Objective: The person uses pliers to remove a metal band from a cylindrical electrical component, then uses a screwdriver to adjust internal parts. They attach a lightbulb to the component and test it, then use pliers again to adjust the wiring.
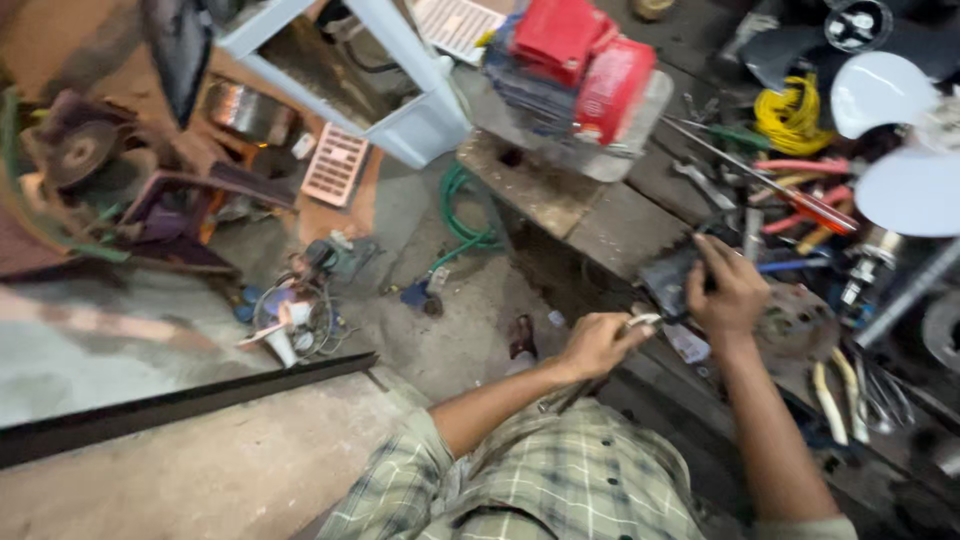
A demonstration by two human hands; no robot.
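My left hand [600,343] is closed around a thin tool with a pale tip [640,321], at the front edge of a wooden workbench [600,225]. Its tip points toward a small dark part [672,280] on the bench. My right hand [728,288] rests on that dark part and grips it from the right side. A round rusty metal disc [800,325] lies just right of my right hand. The image is blurred, so finer detail of the tool and part cannot be made out.
A red and blue motor unit [575,65] stands on the bench at the back. Screwdrivers and pliers [800,195], a yellow wire coil [790,115] and white fan blades [900,140] lie at right. On the floor are a green hose [460,215], a small fan cage [295,315] and a white frame [400,90].
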